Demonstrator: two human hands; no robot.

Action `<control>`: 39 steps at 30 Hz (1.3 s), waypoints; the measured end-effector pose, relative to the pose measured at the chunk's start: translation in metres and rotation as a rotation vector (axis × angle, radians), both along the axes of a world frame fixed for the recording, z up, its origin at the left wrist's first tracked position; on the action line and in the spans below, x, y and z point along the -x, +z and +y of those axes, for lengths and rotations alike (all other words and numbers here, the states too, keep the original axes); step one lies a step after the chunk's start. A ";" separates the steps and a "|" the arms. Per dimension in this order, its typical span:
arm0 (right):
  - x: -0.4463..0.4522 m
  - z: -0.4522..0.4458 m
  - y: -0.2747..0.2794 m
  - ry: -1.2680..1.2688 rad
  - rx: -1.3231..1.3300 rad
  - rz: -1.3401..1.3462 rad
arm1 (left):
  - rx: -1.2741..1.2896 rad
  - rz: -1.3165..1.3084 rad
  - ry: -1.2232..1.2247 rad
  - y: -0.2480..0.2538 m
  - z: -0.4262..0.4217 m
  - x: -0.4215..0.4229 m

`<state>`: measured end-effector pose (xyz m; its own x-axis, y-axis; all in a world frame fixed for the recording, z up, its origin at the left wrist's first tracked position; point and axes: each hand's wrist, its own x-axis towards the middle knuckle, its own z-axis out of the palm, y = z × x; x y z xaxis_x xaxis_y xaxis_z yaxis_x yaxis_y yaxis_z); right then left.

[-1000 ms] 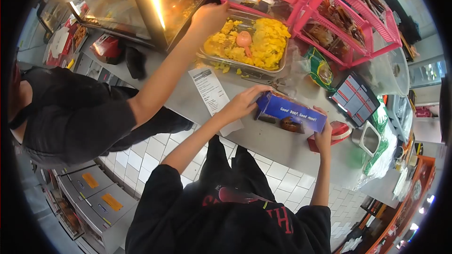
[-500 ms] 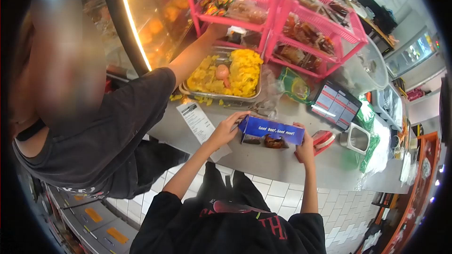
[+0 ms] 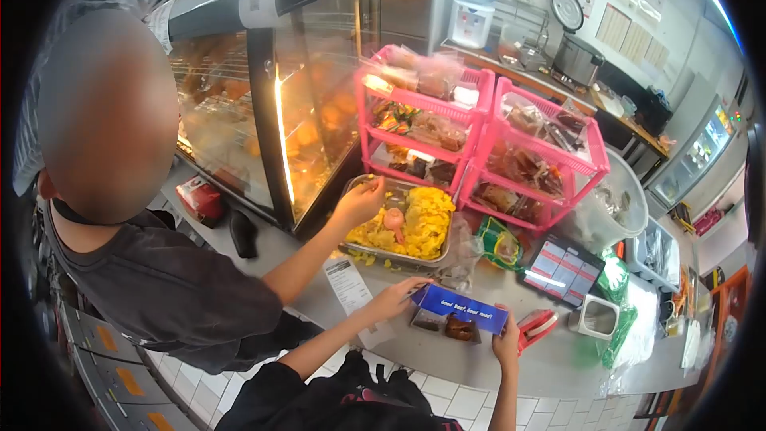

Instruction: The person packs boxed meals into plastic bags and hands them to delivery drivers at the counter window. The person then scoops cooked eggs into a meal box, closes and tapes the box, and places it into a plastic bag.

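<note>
A food box with a blue lid flap (image 3: 461,308) stands on the counter in front of me. White lettering runs along the flap, and brown food (image 3: 460,327) shows in the open tray beneath it. My left hand (image 3: 405,295) pinches the flap's left end. At the right end my right hand (image 3: 504,342) grips the box, fingers partly hidden. A red and white object (image 3: 536,329) lies just right of that hand. Beside my left forearm is a printed receipt (image 3: 346,283). Beyond the box sits a metal tray (image 3: 415,258) of yellow food pieces (image 3: 427,219) with a pinkish scoop-like item (image 3: 393,222).
A co-worker's hand (image 3: 361,201) hovers over the yellow food from the left. Pink racks (image 3: 479,104) of packaged goods stand behind, beside a lit glass warming cabinet (image 3: 311,104). To the right are a tablet (image 3: 561,269), a small metal container (image 3: 598,317) and green plastic bags (image 3: 618,343).
My view has tilted up, showing more of the room. The co-worker's hand has come from the pink rack back over the yellow food. Both my hands still hold the box.
</note>
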<state>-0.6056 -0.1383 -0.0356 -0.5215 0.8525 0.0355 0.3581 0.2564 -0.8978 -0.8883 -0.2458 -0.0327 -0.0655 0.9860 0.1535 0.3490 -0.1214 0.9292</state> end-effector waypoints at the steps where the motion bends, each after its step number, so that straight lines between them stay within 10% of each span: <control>1: -0.001 -0.001 -0.002 -0.008 0.016 0.027 | 0.004 0.042 -0.020 0.000 -0.002 0.002; 24: -0.008 -0.025 -0.032 0.185 -0.583 -0.322 | -0.196 0.469 -0.181 -0.059 -0.016 0.010; 26: -0.009 -0.030 -0.031 0.148 -0.546 -0.348 | -0.250 0.796 -0.073 -0.048 -0.021 0.005; 27: -0.003 -0.035 -0.020 0.079 -0.411 -0.286 | -0.249 0.788 -0.097 -0.044 -0.023 -0.004; 29: -0.007 -0.035 -0.023 0.006 -0.157 -0.206 | 0.198 -0.024 0.106 -0.042 -0.023 -0.025; 39: -0.009 -0.038 -0.056 -0.258 0.512 0.130 | 0.431 -0.264 0.259 -0.059 0.002 -0.036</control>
<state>-0.5965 -0.1764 -0.0917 -0.3141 0.8766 -0.3646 0.2304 -0.3021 -0.9250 -0.8521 -0.2442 -0.0915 -0.2949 0.9027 -0.3134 0.0662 0.3465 0.9357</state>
